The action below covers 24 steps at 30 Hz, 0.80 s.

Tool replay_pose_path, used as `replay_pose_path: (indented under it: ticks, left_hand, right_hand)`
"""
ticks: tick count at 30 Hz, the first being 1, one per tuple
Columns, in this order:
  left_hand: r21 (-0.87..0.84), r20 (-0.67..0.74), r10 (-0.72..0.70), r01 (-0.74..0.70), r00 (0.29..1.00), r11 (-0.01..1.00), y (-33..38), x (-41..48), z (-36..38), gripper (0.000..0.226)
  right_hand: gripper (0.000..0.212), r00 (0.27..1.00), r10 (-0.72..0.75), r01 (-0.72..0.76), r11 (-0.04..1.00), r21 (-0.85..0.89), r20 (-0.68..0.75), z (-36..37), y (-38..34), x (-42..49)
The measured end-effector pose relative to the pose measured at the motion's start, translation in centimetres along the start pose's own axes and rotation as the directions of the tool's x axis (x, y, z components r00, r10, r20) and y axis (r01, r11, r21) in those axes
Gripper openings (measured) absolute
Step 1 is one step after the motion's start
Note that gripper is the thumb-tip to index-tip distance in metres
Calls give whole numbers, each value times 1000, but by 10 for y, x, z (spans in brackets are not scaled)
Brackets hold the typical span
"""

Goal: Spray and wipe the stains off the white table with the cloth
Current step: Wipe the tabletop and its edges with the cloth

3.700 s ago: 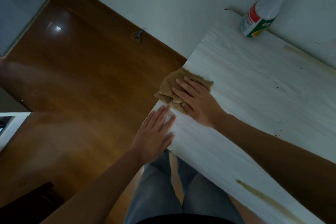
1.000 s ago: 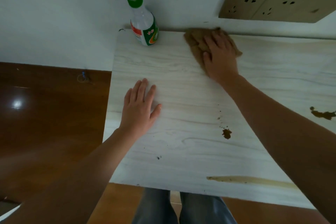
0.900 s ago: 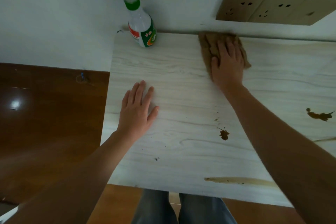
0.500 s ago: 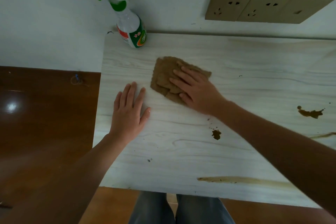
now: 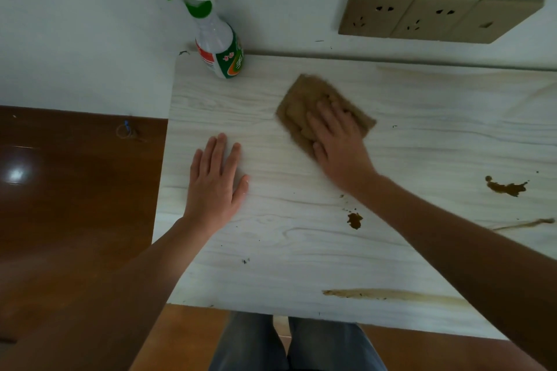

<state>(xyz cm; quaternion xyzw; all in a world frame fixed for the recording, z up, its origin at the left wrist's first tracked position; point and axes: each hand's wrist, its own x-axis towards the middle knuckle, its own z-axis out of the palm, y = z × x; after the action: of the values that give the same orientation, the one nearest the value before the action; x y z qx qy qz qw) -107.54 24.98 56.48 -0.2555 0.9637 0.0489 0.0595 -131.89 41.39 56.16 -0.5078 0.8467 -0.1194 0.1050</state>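
brown terry cloth (image 5: 304, 105) lies folded flat on the white table (image 5: 301, 265), in the upper middle of the frame, just right of the spray bottle (image 5: 221, 48) that stands at the table's upper left corner against the wall. the right hand (image 5: 337, 141) lies on top of it, palm down, fingers fairly straight and pressing rather than closed round it; the hand is a little blurred, so finer detail is hard to read. the left hand (image 5: 215, 184) is flat on bare wood at centre left with its fingers spread, holding nothing and apparently bracing the table.

the step looks like a wiping pass, and most of the work seems to remain. a dark blot (image 5: 354, 220) with specks sits below the right wrist, a splat (image 5: 506, 187) at the right edge, a thin streak (image 5: 524, 223) under that, and a long smear (image 5: 391, 294) along the lower edge.

to do it well, i'd carry the cloth down onto the blot with the whole palm over it so the folds don't roll up, press evenly, and pull each stroke one way instead of scrubbing the mess wider. the dried-looking splat and smear probably want a spray first. turn to a fresh face of the cloth once it loads up.
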Motion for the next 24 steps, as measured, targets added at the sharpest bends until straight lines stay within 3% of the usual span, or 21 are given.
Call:
replay_pose_path:
  ticks: [2, 4, 6, 8, 11, 14, 16, 19, 24]
  left_hand:
    - [7, -3, 5, -5, 1000, 1000, 0, 0, 0, 69]
    - [10, -2, 7, -7, 1000, 1000, -1, 0, 1, 68]
    - [8, 1, 9, -9, 1000, 1000, -2, 0, 1, 68]
    - [-2, -2, 4, -4, 1000, 1000, -2, 0, 1, 68]
    - [-20, 0, -10, 10, 1000, 1000, 0, 0, 1, 67]
    - [-34, 8, -15, 16, 1000, 999, 1, -1, 1, 68]
    - [-41, 12, -10, 11, 1000, 999, 1, -2, 0, 68]
    - [-89, 27, -15, 17, 1000, 996, 0, -1, -3, 67]
    - [-133, 18, 8, -6, 1000, 991, -10, -11, -13, 59]
  right_hand:
    - [57, 973, -213, 213, 977, 1, 86, 4, -7, -30]
    - [57, 903, -385, 397, 918, -25, 191, 0, 2, -41]
    - [56, 865, -448, 472, 879, -62, 226, -7, 22, -25]
    - [57, 915, -369, 386, 919, -85, 162, -14, 43, 4]
    - [58, 996, -59, 62, 997, -41, 63, -24, 57, 41]
    - [55, 975, 222, -221, 974, 46, -29, -17, 34, 52]
    - [55, 945, 319, -313, 945, 90, -64, -8, 6, 45]
    - [56, 958, 283, -277, 956, 96, -54, 9, -34, 15]
    - [58, 993, -65, 63, 998, 28, 94, 26, -86, -73]
